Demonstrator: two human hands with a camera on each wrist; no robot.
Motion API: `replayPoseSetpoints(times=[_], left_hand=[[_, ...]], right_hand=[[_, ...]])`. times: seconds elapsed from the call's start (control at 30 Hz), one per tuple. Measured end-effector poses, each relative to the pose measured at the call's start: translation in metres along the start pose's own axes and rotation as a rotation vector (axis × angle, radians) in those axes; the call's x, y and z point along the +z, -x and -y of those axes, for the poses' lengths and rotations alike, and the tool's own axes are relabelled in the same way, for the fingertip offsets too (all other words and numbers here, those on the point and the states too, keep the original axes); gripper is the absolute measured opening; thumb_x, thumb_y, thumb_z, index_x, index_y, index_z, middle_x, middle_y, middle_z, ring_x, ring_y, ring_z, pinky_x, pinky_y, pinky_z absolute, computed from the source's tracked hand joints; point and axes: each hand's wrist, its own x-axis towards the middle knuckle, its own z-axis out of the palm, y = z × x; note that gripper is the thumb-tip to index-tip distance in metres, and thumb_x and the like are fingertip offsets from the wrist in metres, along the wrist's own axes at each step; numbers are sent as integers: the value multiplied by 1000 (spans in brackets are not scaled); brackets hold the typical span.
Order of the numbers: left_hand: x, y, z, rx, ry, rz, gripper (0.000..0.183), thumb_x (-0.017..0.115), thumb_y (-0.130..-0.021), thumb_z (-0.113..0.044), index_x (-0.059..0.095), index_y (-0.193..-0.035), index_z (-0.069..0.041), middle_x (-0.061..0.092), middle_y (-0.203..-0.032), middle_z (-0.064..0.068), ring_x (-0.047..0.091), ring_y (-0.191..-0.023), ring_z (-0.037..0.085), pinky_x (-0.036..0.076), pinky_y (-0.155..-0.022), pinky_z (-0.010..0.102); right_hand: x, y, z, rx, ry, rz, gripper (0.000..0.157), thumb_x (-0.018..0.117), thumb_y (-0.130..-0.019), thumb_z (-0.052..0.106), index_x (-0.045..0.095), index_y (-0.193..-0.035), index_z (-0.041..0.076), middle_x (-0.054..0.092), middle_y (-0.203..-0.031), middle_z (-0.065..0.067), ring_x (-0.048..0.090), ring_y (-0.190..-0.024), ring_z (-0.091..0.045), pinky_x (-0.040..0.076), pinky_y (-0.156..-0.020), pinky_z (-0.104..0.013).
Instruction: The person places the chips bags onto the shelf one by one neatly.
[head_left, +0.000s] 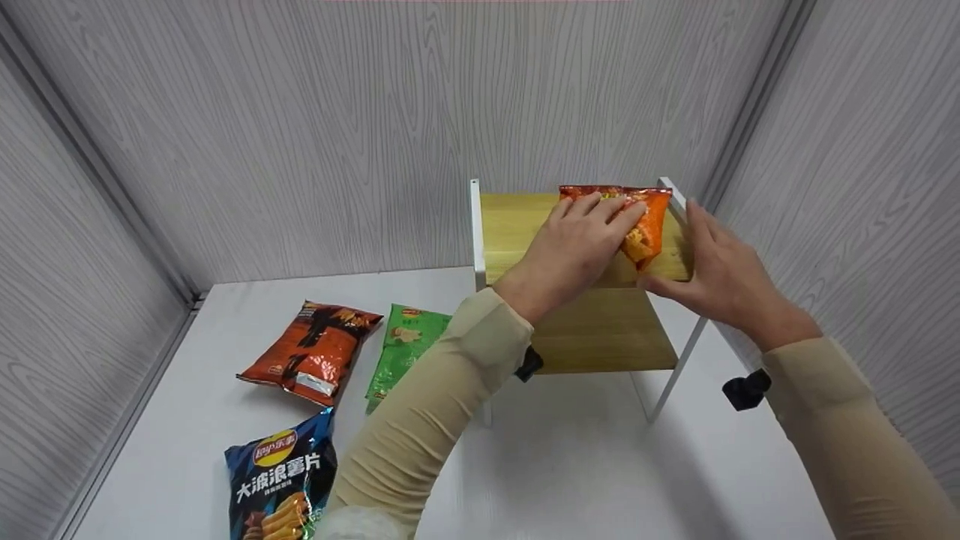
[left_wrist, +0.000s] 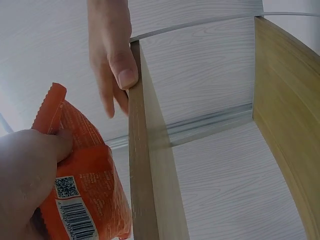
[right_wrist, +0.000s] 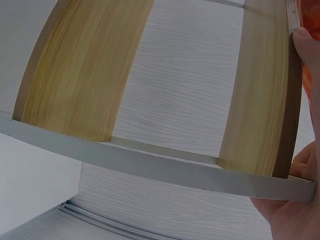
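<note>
One left hand (head_left: 577, 244) is apparently pinching the orange bag (head_left: 651, 225) at two o'clock, the wide-spread right hand (head_left: 726, 276) at three usefully steadying the shelf (head_left: 514, 221).

An orange snack bag (head_left: 654, 221) is standing on the shelf's (head_left: 517, 225) top board, near the right edge. It is shining and puffing out. A golden snack picture is showing in front, and black bars behind. Red wrapping (head_left: 574, 190) is peeking out just left; whether it is another bag is staying unclear. The shelf, with two wood boards and white sides, is standing upright near the tabletop's (head_left: 592, 465) back right corner.
</note>
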Motion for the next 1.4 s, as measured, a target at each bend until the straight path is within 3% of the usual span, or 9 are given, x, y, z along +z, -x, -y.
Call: replayPoseSetpoints(times=[0.2,0.43,0.67,0.77,0.93,1.13,1.4], left_hand=[[7,-19,-13,-44,-45,71,71,65,-93,-39,31,-155,-25,48,-150,2,48,-137,24,42,-112,45],[19,-27,-24,-73,-70,102,73,69,-88,-47,36,-150,-27,56,-143,0,55,-126,20,49,-105,43],[27,-41,-31,-176,-16,195,54,54,-98,-48,41,-148,-31,44,-154,0,37,-145,23,31,-118,55],[27,-50,-35,-224,31,262,58,47,-100,-48,31,-154,-36,31,-162,-4,24,-152,22,22,-121,59],[24,-63,-45,-268,128,348,72,45,-97,-57,17,-159,-34,15,-167,-5,12,-155,21,15,-124,57],[23,-67,-53,-278,183,356,79,44,-93,-57,16,-160,-23,16,-167,1,13,-155,22,18,-125,50],[24,-63,-43,-259,310,334,81,45,-93,-55,18,-159,-17,15,-167,1,11,-155,19,13,-126,47]], right_hand=[[1,0,2,11,-12,-7,114,69,-81,61,4,-160,9,31,-157,-26,45,-128,-46,40,-103,-68],[2,0,5,7,-31,-12,116,71,-80,61,3,-161,13,29,-159,-24,42,-133,-47,36,-107,-69],[0,-2,3,-49,-23,-20,104,71,-82,57,11,-161,25,29,-160,-18,41,-134,-47,37,-104,-70],[-2,-1,-1,-90,-11,-41,97,72,-83,52,17,-160,26,31,-160,-14,43,-134,-46,39,-102,-69],[-8,3,-6,-101,9,-38,93,72,-85,44,22,-159,20,31,-160,-15,40,-136,-48,38,-104,-70],[-8,4,-7,-125,41,-29,90,71,-86,39,26,-157,7,30,-159,-23,36,-139,-50,35,-107,-69],[-5,0,-5,-174,51,-55,86,73,-86,36,32,-154,3,32,-157,-25,34,-141,-49,34,-108,-68]])
